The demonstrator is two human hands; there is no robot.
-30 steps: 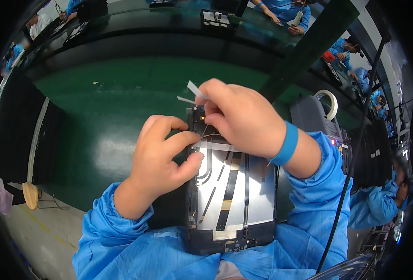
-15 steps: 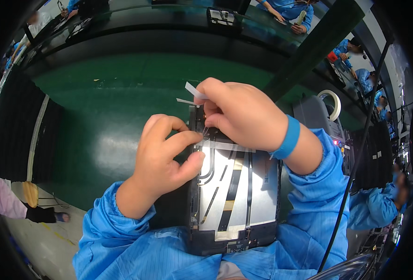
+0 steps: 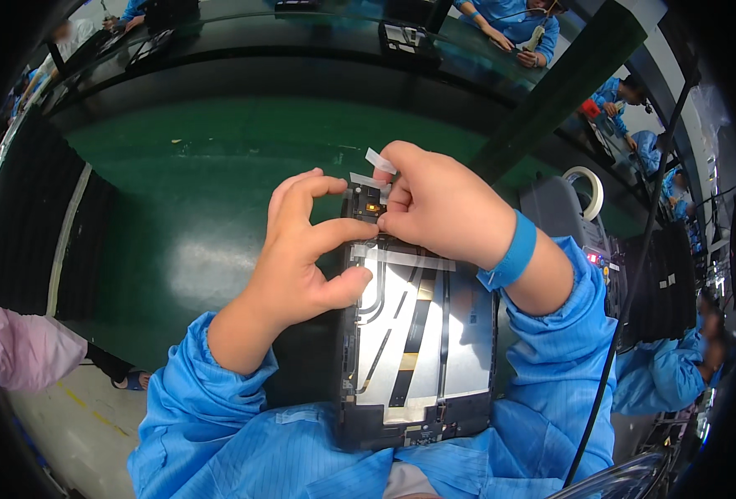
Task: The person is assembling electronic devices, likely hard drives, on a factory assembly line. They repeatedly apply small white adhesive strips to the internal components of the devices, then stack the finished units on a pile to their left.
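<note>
An opened tablet (image 3: 468,333) lies lengthwise before me, its near end against my blue smock. Its inside shows a silver plate, black ribbon cables and a pale tape strip (image 3: 414,260) across the upper part. My left hand (image 3: 306,254) is spread at its upper left edge, index fingertip touching near the top and thumb apart. My right hand (image 3: 434,204), with a blue wristband, is curled over the top end, thumb and fingers closed. A short white strip (image 3: 380,160) sticks out by its index finger, and a second pale strip (image 3: 368,180) lies just below. What its fingertips touch is partly hidden.
A tall black stack (image 3: 31,224) stands on the left of the green table (image 3: 193,191). At right are a grey machine (image 3: 548,208) with a tape roll (image 3: 585,193), and a dark post (image 3: 563,91). A black cable (image 3: 626,308) hangs near my right arm. People work across and at right.
My right hand has shifted slightly right with the white strips. My left index finger has straightened and moved right, and the fingertips of both hands have uncovered the tablet's top corner.
</note>
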